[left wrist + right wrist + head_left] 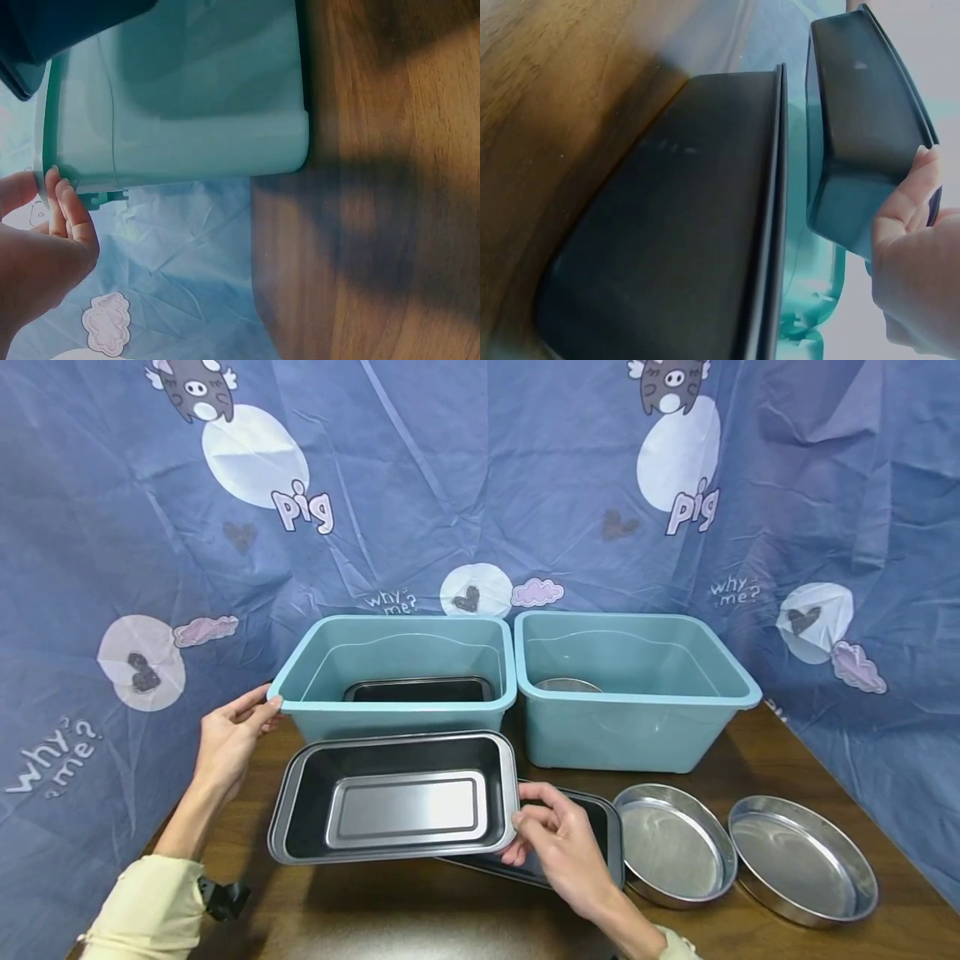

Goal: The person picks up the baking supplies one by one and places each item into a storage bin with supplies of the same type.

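Pinching pan (405,810) w/ R hand (558,847), gripping L bin (390,720) w/ L hand (228,739); I'd hold pan lvl, bin steady.

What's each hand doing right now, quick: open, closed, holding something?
Left hand: closed, pinching the left light-blue plastic bin at its near-left rim corner.
Right hand: closed, holding the dark loaf pan by its right-end rim.

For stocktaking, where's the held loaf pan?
In the head view, the held loaf pan is left of centre, in front of the left blue bin, its right end in the right grip.
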`<state>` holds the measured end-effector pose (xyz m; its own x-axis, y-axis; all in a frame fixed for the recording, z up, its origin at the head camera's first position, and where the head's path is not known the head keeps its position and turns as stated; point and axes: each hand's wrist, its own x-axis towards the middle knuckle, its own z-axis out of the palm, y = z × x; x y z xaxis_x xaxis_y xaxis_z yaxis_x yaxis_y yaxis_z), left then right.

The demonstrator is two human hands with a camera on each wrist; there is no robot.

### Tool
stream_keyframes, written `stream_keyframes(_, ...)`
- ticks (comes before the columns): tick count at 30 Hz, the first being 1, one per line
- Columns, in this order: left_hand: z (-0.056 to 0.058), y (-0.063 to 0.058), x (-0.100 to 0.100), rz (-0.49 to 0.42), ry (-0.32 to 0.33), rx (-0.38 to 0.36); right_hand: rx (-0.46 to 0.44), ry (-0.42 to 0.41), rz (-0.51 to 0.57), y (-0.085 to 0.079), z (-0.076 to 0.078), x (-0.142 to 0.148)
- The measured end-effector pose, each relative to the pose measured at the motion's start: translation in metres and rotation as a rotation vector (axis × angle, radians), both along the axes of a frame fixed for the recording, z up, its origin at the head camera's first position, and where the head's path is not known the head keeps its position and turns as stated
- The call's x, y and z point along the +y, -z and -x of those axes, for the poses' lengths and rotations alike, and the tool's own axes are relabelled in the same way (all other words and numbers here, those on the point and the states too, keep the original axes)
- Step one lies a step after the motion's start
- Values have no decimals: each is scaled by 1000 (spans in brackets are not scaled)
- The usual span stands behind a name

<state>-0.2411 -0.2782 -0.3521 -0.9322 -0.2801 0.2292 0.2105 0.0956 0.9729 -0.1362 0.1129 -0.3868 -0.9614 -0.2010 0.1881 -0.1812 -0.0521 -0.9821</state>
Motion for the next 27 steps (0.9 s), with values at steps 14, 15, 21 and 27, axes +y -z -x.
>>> stream_keyframes(14,0,-1,0,-29,5,0,44,-19,59,-5,-1,13)
stream_keyframes(15,0,-1,0,-30,6,1,48,-20,62,-6,-1,13)
stream_keyframes(21,0,0,-1,-3,9,-9,68,-24,98,-7,-2,16)
stream_keyframes(27,-1,1,-2,43,9,-8,85,-36,122,-9,0,18)
